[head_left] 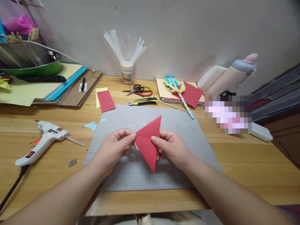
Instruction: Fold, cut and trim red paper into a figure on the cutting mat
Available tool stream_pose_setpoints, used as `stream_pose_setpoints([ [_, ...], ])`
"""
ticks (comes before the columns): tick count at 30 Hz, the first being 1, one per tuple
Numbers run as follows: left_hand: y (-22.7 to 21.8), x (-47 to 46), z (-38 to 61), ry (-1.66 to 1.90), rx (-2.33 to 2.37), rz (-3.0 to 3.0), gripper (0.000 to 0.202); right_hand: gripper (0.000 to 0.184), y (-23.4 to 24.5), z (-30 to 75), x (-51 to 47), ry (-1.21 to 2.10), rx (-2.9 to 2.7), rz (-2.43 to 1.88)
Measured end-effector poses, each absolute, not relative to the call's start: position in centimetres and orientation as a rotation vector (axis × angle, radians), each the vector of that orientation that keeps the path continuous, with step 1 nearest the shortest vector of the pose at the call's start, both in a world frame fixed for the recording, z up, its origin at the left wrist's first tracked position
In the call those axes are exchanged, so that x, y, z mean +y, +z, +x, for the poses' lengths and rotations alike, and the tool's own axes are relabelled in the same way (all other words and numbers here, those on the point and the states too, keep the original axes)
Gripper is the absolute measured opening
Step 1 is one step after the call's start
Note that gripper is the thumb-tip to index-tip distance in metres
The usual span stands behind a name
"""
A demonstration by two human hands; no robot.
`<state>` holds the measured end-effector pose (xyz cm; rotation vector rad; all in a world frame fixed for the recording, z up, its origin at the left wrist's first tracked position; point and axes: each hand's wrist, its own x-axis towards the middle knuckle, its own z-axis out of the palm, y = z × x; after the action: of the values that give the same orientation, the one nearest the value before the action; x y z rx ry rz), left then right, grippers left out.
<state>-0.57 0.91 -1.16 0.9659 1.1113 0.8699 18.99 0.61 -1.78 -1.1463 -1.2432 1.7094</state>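
Red paper pinched in both hands over a grey cutting mat.
The red paper [147,142], seen as a triangle, is held above the middle of the cutting mat [187,131]; its left corner is gripped between thumb and fingers of the left hand [119,143], and its right edge is pinched by the right hand [172,148], the two hands being kept apart. A faint crease is seen across it. The paper could be buckled or torn if the hands were pulled unevenly, and a crooked crease could be left if the edges slipped under the thumbs. The glue gun [44,140], lying to the left, could be knocked if the left forearm were swung outward.
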Motion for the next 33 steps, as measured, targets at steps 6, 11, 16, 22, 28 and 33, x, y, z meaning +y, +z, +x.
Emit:
stream_pose_setpoints([
  [6, -0.7, 0.9, -1.3, 0.803, 1.103, 1.119, 0.031, 0.032, -3.0, 19.8, 0.2, 1.736, -1.188, -1.077],
  [11, -0.9, 0.6, -1.3, 0.836, 1.111, 1.182, 0.032, 0.030, -2.9, 20.0, -0.1, 1.739, -1.174, -1.009],
  [16, -0.8, 0.7, -0.7, 0.799, 1.089, 1.114, 0.028, 0.034, -2.7, 19.7, -0.3, 1.674, -1.160, -1.033],
  [22, -1.2, 0.8, -0.6, 0.703, 1.061, 1.094, 0.031, 0.034, -2.8, 19.8, -1.0, 1.650, -1.316, -0.942],
  [28, -1.6, 0.8, -0.8, 0.630, 0.953, 0.919, 0.034, 0.044, -3.3, 19.9, -1.0, 1.848, -1.177, -0.725],
  [33, -1.6, 0.7, -0.7, 0.574, 0.944, 0.906, 0.033, 0.041, -3.5, 19.8, -0.9, 1.877, -1.129, -0.727],
])
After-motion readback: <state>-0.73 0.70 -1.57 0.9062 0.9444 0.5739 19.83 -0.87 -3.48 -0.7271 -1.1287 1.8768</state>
